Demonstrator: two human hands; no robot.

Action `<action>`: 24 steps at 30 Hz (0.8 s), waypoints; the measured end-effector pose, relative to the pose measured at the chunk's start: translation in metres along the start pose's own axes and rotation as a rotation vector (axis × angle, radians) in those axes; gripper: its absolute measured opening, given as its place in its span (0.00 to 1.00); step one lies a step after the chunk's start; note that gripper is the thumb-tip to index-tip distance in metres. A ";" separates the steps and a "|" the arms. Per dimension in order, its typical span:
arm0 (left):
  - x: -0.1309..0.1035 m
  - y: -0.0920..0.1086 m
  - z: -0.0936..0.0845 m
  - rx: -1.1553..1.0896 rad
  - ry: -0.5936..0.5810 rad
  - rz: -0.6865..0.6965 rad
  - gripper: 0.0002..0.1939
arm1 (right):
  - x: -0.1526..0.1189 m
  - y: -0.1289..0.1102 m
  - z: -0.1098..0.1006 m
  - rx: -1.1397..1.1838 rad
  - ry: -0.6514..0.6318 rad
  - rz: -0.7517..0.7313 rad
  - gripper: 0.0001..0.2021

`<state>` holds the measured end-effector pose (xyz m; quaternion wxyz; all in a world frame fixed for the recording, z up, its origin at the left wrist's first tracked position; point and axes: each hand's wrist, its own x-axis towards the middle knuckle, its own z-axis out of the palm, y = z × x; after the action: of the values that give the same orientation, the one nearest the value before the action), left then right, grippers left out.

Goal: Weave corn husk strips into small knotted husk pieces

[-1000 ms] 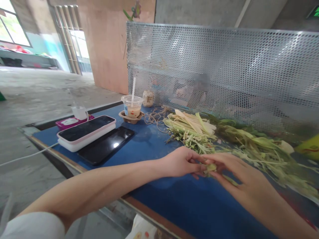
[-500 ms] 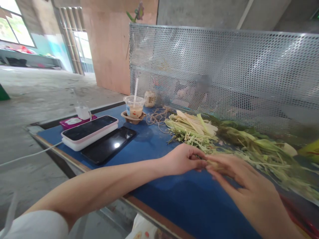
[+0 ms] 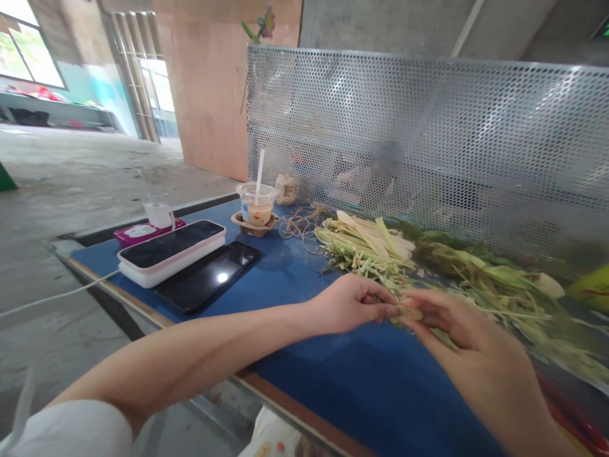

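Above the blue tabletop (image 3: 333, 374), my left hand (image 3: 349, 304) pinches one end of a small pale yellow-green piece (image 3: 410, 312), which looks like a bit of plant husk. My right hand (image 3: 469, 339) has its fingertips closed around the other side of the same piece. Both hands nearly touch. Behind them lies a pile of pale husk strips (image 3: 368, 235) with green shreds (image 3: 375, 270) at its front. More green husks (image 3: 490, 270) spread to the right, partly behind my right hand.
A drink cup with a straw (image 3: 257, 206) stands in a cardboard holder beside tangled twine (image 3: 302, 225). Two phones (image 3: 174, 244) (image 3: 209, 276) lie at the left, by a pink box (image 3: 137, 233). A perforated metal screen (image 3: 419, 120) borders the back; a person shows through it.
My right hand has shifted slightly right, and its fingers have opened a little around the small piece, which now shows more. My left hand has hardly moved.
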<state>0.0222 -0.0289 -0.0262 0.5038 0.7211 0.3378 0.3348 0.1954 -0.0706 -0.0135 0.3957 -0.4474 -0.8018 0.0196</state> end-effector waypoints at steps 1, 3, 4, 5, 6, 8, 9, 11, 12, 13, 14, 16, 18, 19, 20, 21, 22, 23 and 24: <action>0.000 0.000 0.000 -0.007 0.002 0.011 0.17 | 0.000 -0.001 0.001 0.039 0.001 0.033 0.10; 0.000 0.000 -0.001 0.003 0.002 0.029 0.17 | -0.001 -0.001 0.002 0.055 0.003 0.039 0.11; -0.001 0.000 -0.001 0.019 0.005 0.035 0.17 | -0.001 0.000 0.003 0.030 0.010 0.013 0.10; -0.001 -0.001 -0.001 0.038 0.012 0.042 0.17 | -0.001 0.000 0.004 -0.013 0.025 -0.030 0.10; -0.001 -0.001 -0.001 0.057 0.021 0.046 0.17 | -0.002 0.001 0.005 -0.068 0.041 -0.086 0.10; 0.000 -0.002 -0.002 0.077 0.041 0.046 0.17 | -0.001 0.000 0.006 -0.177 0.074 -0.216 0.09; 0.000 -0.003 -0.002 0.079 0.049 0.044 0.17 | -0.001 0.000 0.006 -0.219 0.089 -0.275 0.09; 0.001 -0.004 -0.002 0.070 0.063 0.034 0.17 | 0.002 -0.001 0.005 -0.271 0.109 -0.360 0.09; 0.002 -0.005 -0.002 0.060 0.070 0.028 0.17 | 0.003 -0.001 0.004 -0.289 0.120 -0.383 0.09; 0.002 -0.005 -0.002 0.050 0.077 0.025 0.16 | 0.005 -0.001 0.002 -0.305 0.130 -0.397 0.09; 0.003 -0.005 -0.002 0.041 0.084 0.020 0.16 | 0.006 0.001 0.001 -0.319 0.134 -0.409 0.09; 0.004 -0.005 -0.001 0.027 0.086 0.007 0.16 | 0.007 0.005 -0.001 -0.361 0.114 -0.439 0.11; 0.005 -0.005 -0.001 0.026 0.075 -0.002 0.16 | 0.006 0.008 -0.004 -0.426 0.068 -0.517 0.12; 0.005 -0.005 -0.001 0.026 0.068 -0.008 0.15 | 0.006 0.009 -0.005 -0.459 0.054 -0.572 0.12; 0.005 -0.005 -0.001 0.025 0.061 -0.014 0.15 | 0.006 0.009 -0.006 -0.488 0.050 -0.626 0.11; 0.004 -0.005 0.000 0.025 0.055 -0.020 0.16 | 0.006 0.008 -0.008 -0.508 0.055 -0.672 0.10; 0.004 -0.005 0.000 0.026 0.051 -0.025 0.16 | 0.006 0.006 -0.009 -0.512 0.060 -0.707 0.10; 0.004 -0.005 0.000 0.031 0.045 -0.028 0.17 | 0.007 0.005 -0.011 -0.508 0.059 -0.731 0.09; 0.003 -0.005 0.000 0.042 0.042 -0.030 0.17 | 0.009 0.003 -0.012 -0.505 0.043 -0.744 0.10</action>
<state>0.0234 -0.0248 -0.0304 0.4864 0.7192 0.3658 0.3351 0.2034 -0.0663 -0.0010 0.2707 -0.2114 -0.8794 -0.3296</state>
